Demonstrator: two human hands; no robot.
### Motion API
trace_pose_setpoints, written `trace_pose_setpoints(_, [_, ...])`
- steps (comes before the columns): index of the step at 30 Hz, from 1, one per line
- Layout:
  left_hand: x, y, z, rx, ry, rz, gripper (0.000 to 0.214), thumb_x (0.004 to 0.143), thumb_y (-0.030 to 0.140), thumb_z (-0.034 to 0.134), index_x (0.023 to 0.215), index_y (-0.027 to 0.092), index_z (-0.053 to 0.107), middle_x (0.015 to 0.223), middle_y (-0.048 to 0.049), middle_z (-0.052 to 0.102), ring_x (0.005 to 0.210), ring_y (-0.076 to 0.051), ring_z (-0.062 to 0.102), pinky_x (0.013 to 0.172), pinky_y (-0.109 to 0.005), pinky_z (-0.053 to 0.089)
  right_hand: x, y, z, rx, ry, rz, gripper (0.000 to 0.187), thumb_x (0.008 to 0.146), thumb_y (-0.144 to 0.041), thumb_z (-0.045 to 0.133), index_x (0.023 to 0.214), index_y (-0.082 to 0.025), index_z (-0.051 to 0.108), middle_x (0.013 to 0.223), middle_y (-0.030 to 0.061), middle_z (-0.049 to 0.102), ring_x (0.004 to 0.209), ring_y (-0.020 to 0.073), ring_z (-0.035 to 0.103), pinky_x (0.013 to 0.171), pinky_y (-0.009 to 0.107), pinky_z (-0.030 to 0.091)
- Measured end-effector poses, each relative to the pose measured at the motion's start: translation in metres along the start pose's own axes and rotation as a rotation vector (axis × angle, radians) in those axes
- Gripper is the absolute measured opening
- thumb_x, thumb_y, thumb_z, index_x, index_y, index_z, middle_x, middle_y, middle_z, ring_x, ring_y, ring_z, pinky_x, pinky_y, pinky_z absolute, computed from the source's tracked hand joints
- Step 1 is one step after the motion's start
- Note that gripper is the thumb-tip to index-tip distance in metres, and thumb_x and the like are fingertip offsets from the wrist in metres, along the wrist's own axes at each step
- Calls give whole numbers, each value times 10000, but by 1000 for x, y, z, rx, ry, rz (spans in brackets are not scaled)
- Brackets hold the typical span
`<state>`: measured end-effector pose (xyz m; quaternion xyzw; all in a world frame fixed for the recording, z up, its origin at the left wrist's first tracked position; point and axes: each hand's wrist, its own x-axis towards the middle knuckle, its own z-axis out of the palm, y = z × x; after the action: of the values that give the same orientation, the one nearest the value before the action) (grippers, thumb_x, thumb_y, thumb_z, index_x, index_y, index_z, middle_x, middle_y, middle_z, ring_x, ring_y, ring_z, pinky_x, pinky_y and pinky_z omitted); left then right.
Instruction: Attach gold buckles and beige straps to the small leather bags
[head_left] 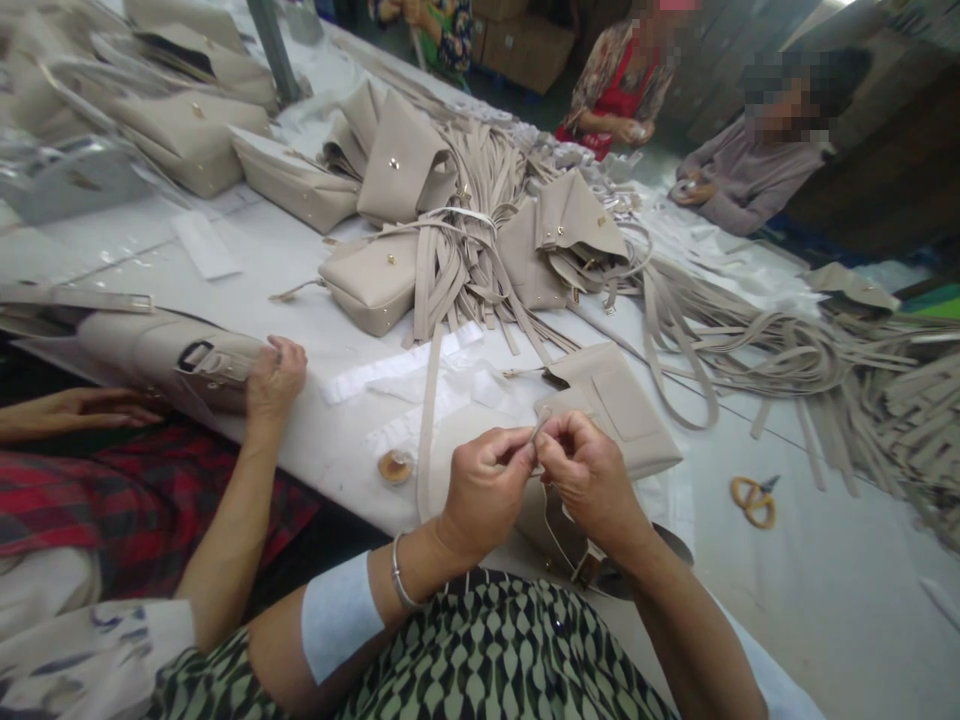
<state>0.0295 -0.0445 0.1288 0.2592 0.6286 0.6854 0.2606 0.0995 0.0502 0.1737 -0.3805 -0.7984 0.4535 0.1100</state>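
Observation:
My left hand [487, 490] and my right hand [591, 488] meet in front of me, thumbs and fingers pinched together. Between their fingertips is a thin beige strip [541, 424], partly covered by the fingers. Just behind my right hand lies a beige handbag [626, 405] with a stitched flat pocket. Below my hands, near my lap, another beige bag [551, 525] is partly hidden by my right wrist. A long beige strap [429, 420] runs down the table to the left of my left hand.
Yellow-handled scissors [754, 500] lie at right. A small round brownish object [395, 466] sits left. Bundled straps [780, 350] and several beige bags [401, 160] cover the table's far side. A neighbour's hand [276, 385] rests on a bag [165, 350]; two co-workers stand opposite.

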Motion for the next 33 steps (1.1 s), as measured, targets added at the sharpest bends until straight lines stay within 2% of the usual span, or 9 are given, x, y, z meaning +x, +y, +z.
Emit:
trace_pose_setpoints(2, [1,1,1,-86,9,-87,186,810,264,603,893,144,718,796,-58,703,701,-160,619,653,-242,493,1,2,0,10,-12,1,117,775,-294,539,723,-195,506,592,-19,534,534,132,495,517,249,400])
trace_pose_setpoints(9, [2,1,-2,-181,18,-181,186,753,271,669,850,127,733,704,-39,695,641,-140,609,591,-217,502,2,11,1,135,-83,24,142,801,-314,537,742,-194,492,577,-49,500,480,107,484,481,235,398])
trace_pose_setpoints(21, [3,-1,-3,-275,-19,-263,191,733,253,687,846,104,727,731,-56,702,648,-136,618,616,-221,507,2,9,-3,171,-154,37,156,821,-311,534,737,-189,486,615,-50,503,486,91,486,468,221,425])
trace_pose_setpoints(27, [3,-1,-4,-357,-37,-329,199,704,242,710,827,86,716,676,-49,686,599,-122,598,584,-217,488,3,14,-6,191,-186,41,179,823,-338,545,753,-183,490,598,-51,497,474,85,486,461,213,416])
trace_pose_setpoints(33, [5,1,-5,-392,-70,-327,165,708,229,703,784,83,712,634,-39,667,570,-107,576,563,-207,463,2,14,-8,256,-216,74,207,809,-363,562,742,-181,489,572,-50,515,455,84,488,448,205,421])
